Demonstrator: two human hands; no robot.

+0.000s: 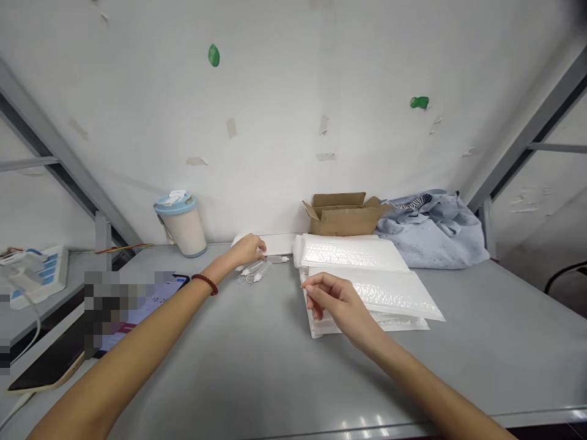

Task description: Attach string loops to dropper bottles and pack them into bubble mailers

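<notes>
My left hand point(248, 249) is at the back of the table with its fingers curled down. It is over a small group of white tube-shaped pieces with thin loops point(262, 271); whatever its fingertips hold is hidden. Just behind the hand lies a flat white strip or box point(280, 244). My right hand point(337, 297) hovers over the left edge of a stack of white bubble mailers point(367, 278), thumb and fingers drawn together with nothing visible between them. The upper mailers lie unevenly, their edges spread apart.
An open cardboard box point(351, 221) stands behind the mailers, beside a pale blue cloth bag point(433, 235). At the back left is a lidded cup point(182, 226). Phones, one dark point(52, 360), lie along the left side, near a white power strip point(52, 272) with cables.
</notes>
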